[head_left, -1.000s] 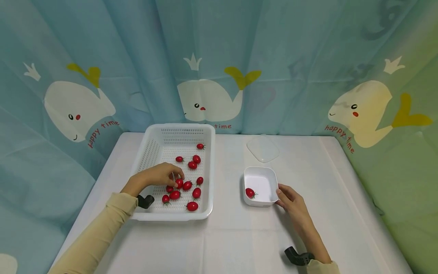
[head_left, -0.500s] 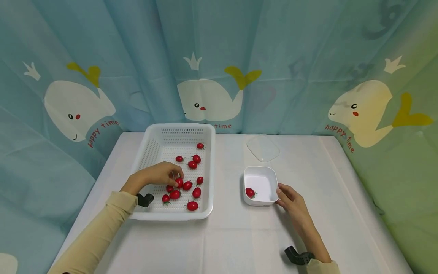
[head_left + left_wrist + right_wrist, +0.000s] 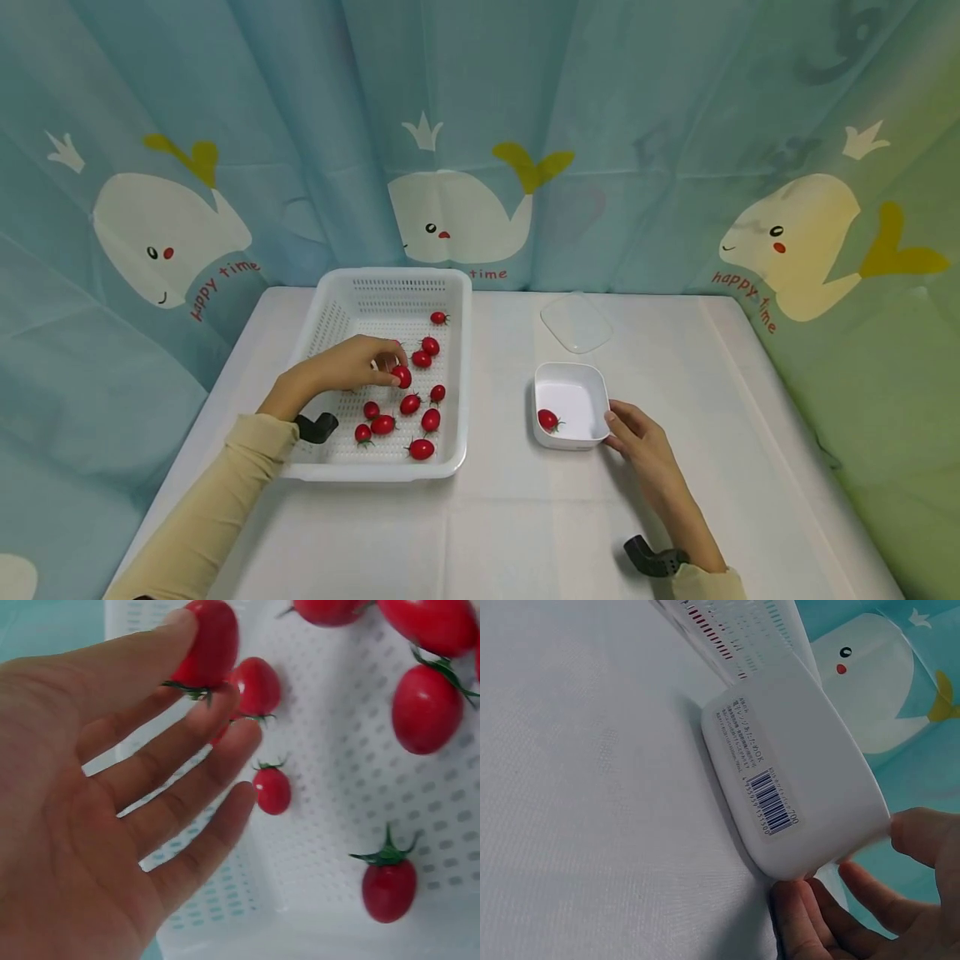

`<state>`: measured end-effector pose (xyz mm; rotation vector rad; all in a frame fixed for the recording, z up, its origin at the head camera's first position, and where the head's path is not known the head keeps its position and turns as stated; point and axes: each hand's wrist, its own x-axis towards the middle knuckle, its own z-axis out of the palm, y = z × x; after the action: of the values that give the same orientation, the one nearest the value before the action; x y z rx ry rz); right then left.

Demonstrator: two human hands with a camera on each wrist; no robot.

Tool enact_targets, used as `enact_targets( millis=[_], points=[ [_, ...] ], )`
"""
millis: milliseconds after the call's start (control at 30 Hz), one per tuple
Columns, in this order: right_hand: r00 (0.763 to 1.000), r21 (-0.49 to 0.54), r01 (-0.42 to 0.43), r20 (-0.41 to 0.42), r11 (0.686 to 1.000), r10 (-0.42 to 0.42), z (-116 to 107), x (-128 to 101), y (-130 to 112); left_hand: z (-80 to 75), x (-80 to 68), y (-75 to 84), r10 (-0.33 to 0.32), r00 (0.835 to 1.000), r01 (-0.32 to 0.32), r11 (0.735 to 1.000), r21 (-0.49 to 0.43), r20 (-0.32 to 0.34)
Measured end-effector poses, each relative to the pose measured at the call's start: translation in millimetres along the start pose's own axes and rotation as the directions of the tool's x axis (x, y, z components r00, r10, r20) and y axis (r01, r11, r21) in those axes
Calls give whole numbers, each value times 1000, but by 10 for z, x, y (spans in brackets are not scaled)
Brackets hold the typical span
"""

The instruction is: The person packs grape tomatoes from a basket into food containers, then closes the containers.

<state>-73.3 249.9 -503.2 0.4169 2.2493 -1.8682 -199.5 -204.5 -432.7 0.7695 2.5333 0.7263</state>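
Note:
Over the white perforated basket (image 3: 448, 467), my left hand (image 3: 360, 364) pinches a cherry tomato (image 3: 402, 377) between thumb and fingers. In the left wrist view the held cherry tomato (image 3: 212, 645) has its green stem end pointing down, and the other fingers spread below it. Several more cherry tomatoes (image 3: 421, 449) lie on the basket floor. My right hand (image 3: 643, 446) holds the near right corner of a small white square container (image 3: 592, 396), thumb at its rim. One cherry tomato (image 3: 547, 420) lies inside it. A label (image 3: 761, 780) with a barcode shows on the container's side.
A clear lid (image 3: 576, 323) lies flat behind the container on the white-covered table (image 3: 510, 533). A blue curtain (image 3: 630, 100) with whale prints hangs along the back and sides. The basket's raised walls stand left of the container.
My left hand has lifted a cherry tomato off the basket floor and moved slightly away and right, uncovering the small tomatoes below. My right hand and the container stay put.

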Motion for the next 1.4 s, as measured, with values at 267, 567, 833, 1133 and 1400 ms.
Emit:
enact_targets(
  millis=[267, 567, 833, 1133, 1400],
  points=[
    [999, -35, -33, 9, 999, 34, -14, -1, -38, -108, 35, 170, 62, 994, -63, 998, -13, -86],
    [999, -63, -42, 8, 997, 43, -15, -5, -41, -145, 40, 359, 84, 990, -83, 996, 17, -113],
    [999, -58, -41, 4, 998, 41, -10, -7, -48, -156, 70, 554, 132, 982, -130, 991, 25, -138],
    [999, -46, -40, 2, 998, 40, -12, -2, -32, -127, 162, 767, 193, 966, -189, 981, 38, -173],
    [999, -55, -44, 2, 998, 44, -12, -7, -27, -82, 292, 885, 222, 961, -212, 974, 73, -166]
  ],
)
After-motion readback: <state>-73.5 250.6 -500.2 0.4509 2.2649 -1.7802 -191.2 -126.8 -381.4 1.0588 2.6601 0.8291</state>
